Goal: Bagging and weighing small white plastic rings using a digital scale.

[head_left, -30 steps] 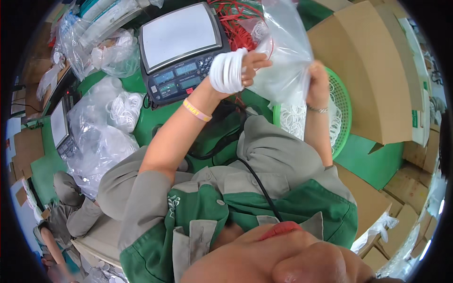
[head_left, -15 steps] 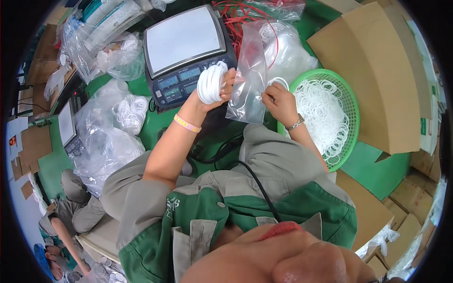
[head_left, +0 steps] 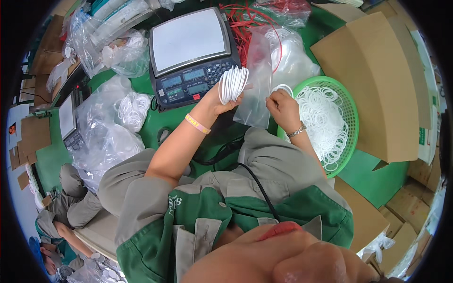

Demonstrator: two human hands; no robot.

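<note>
A thick bundle of white rings (head_left: 232,85) is looped over the fingers of my left hand (head_left: 221,104), which is closed around it in front of the scale. Beside those fingertips hangs a clear plastic bag (head_left: 255,96); whether they grip it, I cannot tell. My right hand (head_left: 285,111) is closed in a pinch on a white ring (head_left: 283,87), perhaps more than one, left of the green basket (head_left: 357,111). Loose white rings (head_left: 323,125) fill that basket.
Behind my left hand stands a counting scale (head_left: 188,40). Red plastic strips (head_left: 240,35) and a filled clear bag (head_left: 295,59) lie beyond. An open cardboard box (head_left: 363,80) rises at right. Bagged rings (head_left: 133,112) lie at left, near a seated person (head_left: 71,212).
My left hand has shifted right with the ring bundle, whose rings now look more fanned apart. My right hand stays at about the same spot with its ring. The whole view has shifted slightly.
</note>
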